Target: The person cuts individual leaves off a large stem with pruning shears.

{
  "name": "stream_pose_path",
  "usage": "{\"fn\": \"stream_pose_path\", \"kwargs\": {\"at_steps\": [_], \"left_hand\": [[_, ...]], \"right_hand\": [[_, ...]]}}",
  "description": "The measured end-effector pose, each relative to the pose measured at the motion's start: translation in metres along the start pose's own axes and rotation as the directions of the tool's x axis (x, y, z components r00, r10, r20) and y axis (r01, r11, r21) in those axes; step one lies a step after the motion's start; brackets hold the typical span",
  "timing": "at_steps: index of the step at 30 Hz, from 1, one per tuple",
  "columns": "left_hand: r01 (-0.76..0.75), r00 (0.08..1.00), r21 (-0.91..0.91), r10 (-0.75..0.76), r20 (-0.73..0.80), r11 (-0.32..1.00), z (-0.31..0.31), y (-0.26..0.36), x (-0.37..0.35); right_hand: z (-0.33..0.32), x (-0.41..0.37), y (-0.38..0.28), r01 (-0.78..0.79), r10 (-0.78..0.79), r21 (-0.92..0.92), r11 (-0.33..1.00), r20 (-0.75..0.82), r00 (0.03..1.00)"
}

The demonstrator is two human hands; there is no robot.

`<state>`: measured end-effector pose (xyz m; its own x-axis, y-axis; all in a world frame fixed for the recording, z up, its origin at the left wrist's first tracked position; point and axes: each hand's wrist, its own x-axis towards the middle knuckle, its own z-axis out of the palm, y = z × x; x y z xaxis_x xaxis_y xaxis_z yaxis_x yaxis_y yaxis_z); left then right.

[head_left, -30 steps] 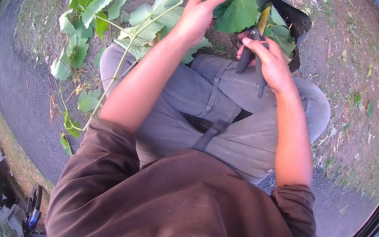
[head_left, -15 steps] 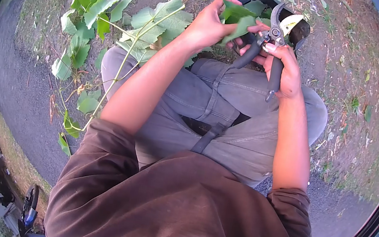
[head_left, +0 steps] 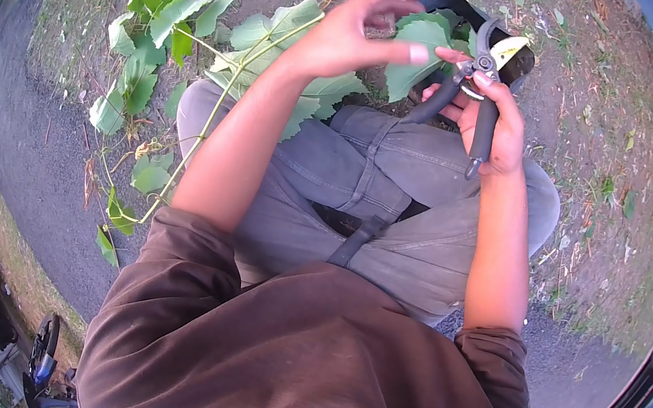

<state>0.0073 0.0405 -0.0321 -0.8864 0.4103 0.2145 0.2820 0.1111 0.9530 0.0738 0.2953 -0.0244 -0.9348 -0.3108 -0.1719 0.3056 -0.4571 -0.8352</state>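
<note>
My right hand [head_left: 499,129] is wrapped round a pair of pruning shears [head_left: 485,131] with dark grips. The blades are spread and point away from me. A green leaf [head_left: 404,81] hangs just left of the shears, close to my right fingertips. My left hand [head_left: 353,37] is raised beside that leaf, fingers and thumb apart, holding nothing; its thumb overlaps the leaf in this view. Under and left of my left forearm runs a vine stem [head_left: 234,74] with broad grape-like leaves [head_left: 331,95].
A black bag-like container [head_left: 523,63] lies behind the shears. More leaves [head_left: 139,80] are spread on the bare ground at the left. My crossed legs [head_left: 409,170] are in grey trousers. Dark pavement [head_left: 23,122] curves along the left, with a bicycle [head_left: 43,364] at the lower left.
My left hand has let go of the leaf and drawn back to the left, its fingers spreading. The right hand with the shears has shifted only slightly.
</note>
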Motion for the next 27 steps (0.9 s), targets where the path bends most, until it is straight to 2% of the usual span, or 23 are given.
{"fn": "stream_pose_path", "kwargs": {"at_steps": [1,2,4,5,6,8,9,10,12,14,16,21,24,26,27], "left_hand": [[0.08,0.994,0.114,-0.088,0.062,0.99,0.006,0.016,-0.006],[0.077,0.994,0.099,-0.083,0.065,0.992,0.011,0.01,-0.006],[0.205,0.972,0.01,-0.205,0.114,0.979,0.02,-0.009,-0.004],[0.246,0.964,-0.094,-0.233,0.128,0.965,0.021,-0.016,-0.006],[0.241,0.965,-0.099,-0.227,0.132,0.965,0.022,-0.015,-0.005],[0.341,0.937,-0.089,-0.332,0.105,0.936,0.022,-0.013,-0.003],[0.315,0.949,-0.028,-0.313,0.044,0.949,0.025,-0.019,-0.003],[0.306,0.951,-0.039,-0.304,0.05,0.951,0.024,-0.021,-0.003],[0.247,0.968,-0.052,-0.249,-0.034,0.968,0.027,-0.025,-0.002],[0.249,0.968,-0.127,-0.25,0.003,0.96,0.027,-0.019,0.0],[0.377,0.926,-0.264,-0.366,0.092,0.888,0.023,-0.012,-0.001],[0.395,0.918,-0.352,-0.37,0.14,0.848,0.026,-0.009,-0.001],[0.326,0.943,-0.254,-0.295,0.153,0.911,0.026,-0.008,-0.004],[0.334,0.941,-0.273,-0.304,0.148,0.902,0.022,-0.011,-0.001],[0.399,0.917,-0.334,-0.364,0.165,0.854,0.02,-0.01,-0.001]], "right_hand": [[-0.001,0.001,-0.001,-0.018,0.018,-0.008,1.0,0.02,1.0],[-0.002,0.001,0.0,-0.02,0.02,-0.019,1.0,0.009,1.0],[-0.005,0.002,0.002,-0.007,0.007,0.074,0.997,0.006,1.0],[-0.006,0.003,0.002,-0.011,0.013,0.099,0.995,-0.024,1.0],[-0.006,0.002,0.001,-0.007,0.01,0.093,0.996,-0.029,1.0],[-0.004,0.002,-0.001,-0.028,0.037,0.101,0.995,-0.091,0.995],[-0.008,0.005,0.002,-0.045,0.058,0.138,0.989,-0.09,0.994],[-0.005,0.004,-0.002,-0.057,0.072,0.157,0.986,-0.086,0.994],[-0.009,0.004,0.0,-0.073,0.08,0.153,0.986,-0.039,0.996],[-0.005,0.001,-0.001,-0.051,0.054,0.137,0.989,-0.018,0.998],[0.0,-0.001,-0.002,-0.044,0.045,0.041,0.998,-0.033,0.998],[0.002,-0.002,0.0,-0.047,0.047,-0.012,0.999,-0.012,0.999],[0.003,-0.002,0.0,-0.048,0.047,-0.051,0.998,-0.018,0.999],[0.004,-0.002,0.0,-0.024,0.021,-0.065,0.998,-0.041,0.999],[0.007,-0.003,-0.001,-0.017,0.014,-0.088,0.996,-0.038,0.999]]}}
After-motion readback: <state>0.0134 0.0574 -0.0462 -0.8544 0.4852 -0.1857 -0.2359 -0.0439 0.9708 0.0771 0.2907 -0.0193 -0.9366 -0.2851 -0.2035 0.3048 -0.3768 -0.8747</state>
